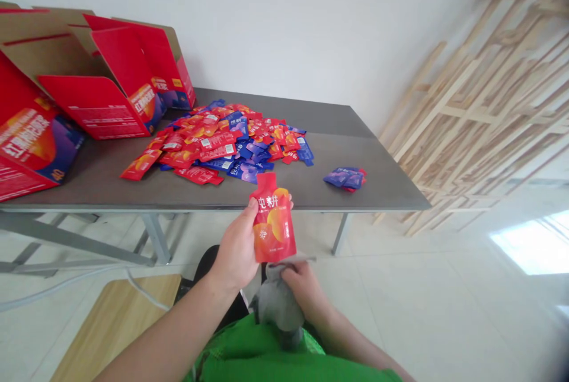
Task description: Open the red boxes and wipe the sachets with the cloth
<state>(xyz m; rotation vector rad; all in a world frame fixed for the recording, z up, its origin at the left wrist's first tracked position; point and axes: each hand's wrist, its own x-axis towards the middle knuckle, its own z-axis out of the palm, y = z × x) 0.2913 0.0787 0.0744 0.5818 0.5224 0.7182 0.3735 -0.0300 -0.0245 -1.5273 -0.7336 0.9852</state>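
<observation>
A red drink pouch (276,225) with orange fruit printed on it is upright in my left hand (237,244), whose fingers wrap round its left edge and back. Just below it, my right hand (303,288) is closed on a grey cloth (278,299) that hangs over my lap. The cloth's upper edge lies near the pouch's bottom; whether they touch I cannot tell. Behind the held pouch, a large pile of red and blue pouches (213,142) is spread over the table. A small stack of blue and red pouches (347,178) sits apart on the right.
Open red cardboard boxes (95,103) stand on the left end of the grey table (377,157). Wooden frames (493,98) lean against the wall at the right. A wooden board (120,323) and a white cable (66,287) show at lower left.
</observation>
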